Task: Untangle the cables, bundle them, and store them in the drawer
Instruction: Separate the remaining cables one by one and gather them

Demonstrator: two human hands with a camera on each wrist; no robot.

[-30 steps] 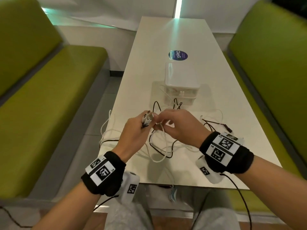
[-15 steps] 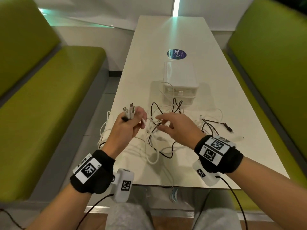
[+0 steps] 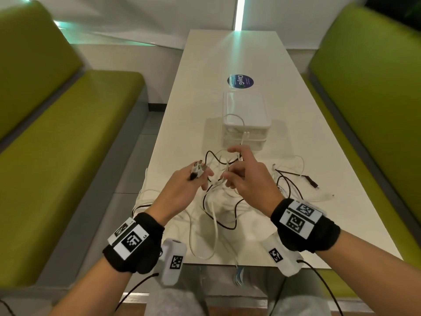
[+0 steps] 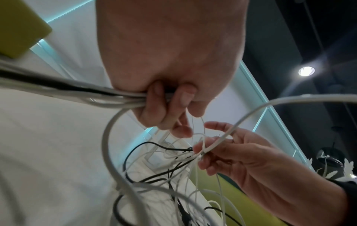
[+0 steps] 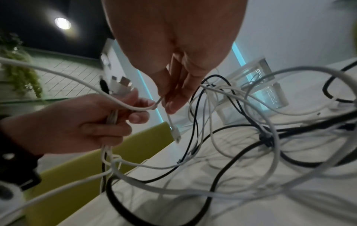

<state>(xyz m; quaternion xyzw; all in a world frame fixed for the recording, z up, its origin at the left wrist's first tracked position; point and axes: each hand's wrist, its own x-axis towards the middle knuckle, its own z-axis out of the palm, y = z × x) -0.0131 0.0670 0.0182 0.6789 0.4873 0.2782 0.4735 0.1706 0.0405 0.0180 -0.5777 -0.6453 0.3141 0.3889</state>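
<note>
A tangle of white and black cables (image 3: 218,201) lies on the white table (image 3: 319,224). My left hand (image 3: 200,179) grips a bunch of cable ends, their plugs (image 3: 197,169) sticking up past the fingers (image 5: 135,117). Just to its right, my right hand (image 3: 230,179) pinches a thin white cable (image 5: 166,107) whose plug (image 5: 175,134) hangs below the fingertips. Both hands hover above the tangle. The white drawer unit (image 3: 247,106) stands behind it, with one white cable (image 3: 241,126) draped over its top and front.
Green benches (image 3: 57,144) flank the table on both sides. A round blue sticker (image 3: 240,81) is on the table behind the drawer unit. Loose cable ends (image 3: 312,182) trail to the right; some loops hang over the left table edge (image 3: 142,197).
My right hand hovered open over the tangle half a second ago; now it pinches a thin white cable beside my left hand. My left hand still holds the plug bunch.
</note>
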